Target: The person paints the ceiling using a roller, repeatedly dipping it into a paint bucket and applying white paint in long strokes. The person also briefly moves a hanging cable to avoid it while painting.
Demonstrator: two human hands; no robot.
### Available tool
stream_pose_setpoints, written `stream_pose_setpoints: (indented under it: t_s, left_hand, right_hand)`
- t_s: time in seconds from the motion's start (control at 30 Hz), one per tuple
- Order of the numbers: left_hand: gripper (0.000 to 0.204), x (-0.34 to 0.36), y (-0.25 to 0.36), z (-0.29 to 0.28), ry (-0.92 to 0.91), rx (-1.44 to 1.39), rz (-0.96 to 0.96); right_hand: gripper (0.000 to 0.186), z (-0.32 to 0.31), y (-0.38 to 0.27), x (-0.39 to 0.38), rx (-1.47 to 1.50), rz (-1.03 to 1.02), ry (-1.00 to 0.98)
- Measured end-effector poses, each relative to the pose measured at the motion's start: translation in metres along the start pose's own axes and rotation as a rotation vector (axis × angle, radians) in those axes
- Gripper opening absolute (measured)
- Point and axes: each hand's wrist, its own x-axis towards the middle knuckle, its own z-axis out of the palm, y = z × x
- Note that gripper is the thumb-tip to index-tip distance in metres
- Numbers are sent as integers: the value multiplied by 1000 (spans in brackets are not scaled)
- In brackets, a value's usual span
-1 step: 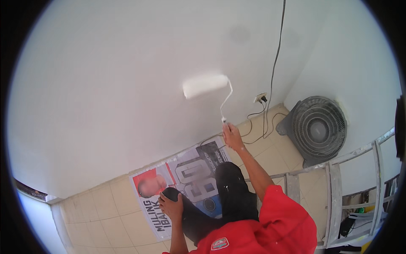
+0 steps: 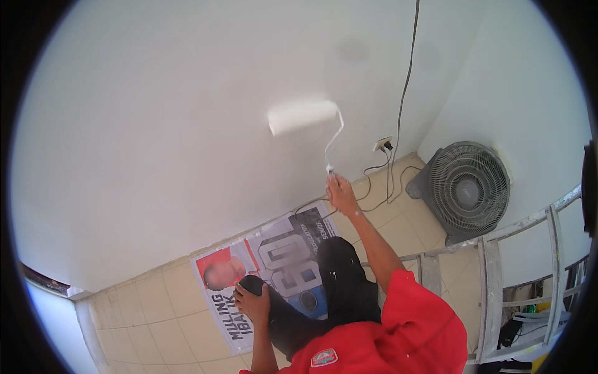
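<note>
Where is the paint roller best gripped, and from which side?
Best, I'd judge, by its handle, from below in view, where the right hand holds it: the thin bent frame runs down there from the right end of the white cover.

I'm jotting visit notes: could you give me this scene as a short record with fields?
Right hand: grips paint roller
Roller: white, held up to the wall
Left hand: on left knee
Clothing: red shirt, dark trousers
Below: printed poster on beige floor tiles
Right side: grey floor fan, metal ladder
Wall outlet: dark plug inserted
</note>
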Motion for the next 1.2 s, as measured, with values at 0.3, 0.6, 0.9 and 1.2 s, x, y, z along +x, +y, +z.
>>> stream_pose_setpoints:
  t_s: [0.3,0.6,0.9,1.2]
  left_hand:
    - [101,-1,-7,4,-17,-27,-9]
    - [102,4,-4,7,-17,5,-2]
    - [102,-1,-9,4,-23,-54,26]
    - [100,-19,-24,8,54,-70,113]
  right_hand:
    - [52,-17,-224,82,258,39,-90]
    - [58,-19,-146,81,-22,63,-4]
    - [56,-29,126,-22,-321,-76,-26]
    - [63,-12,189,-87,-436,436,-138]
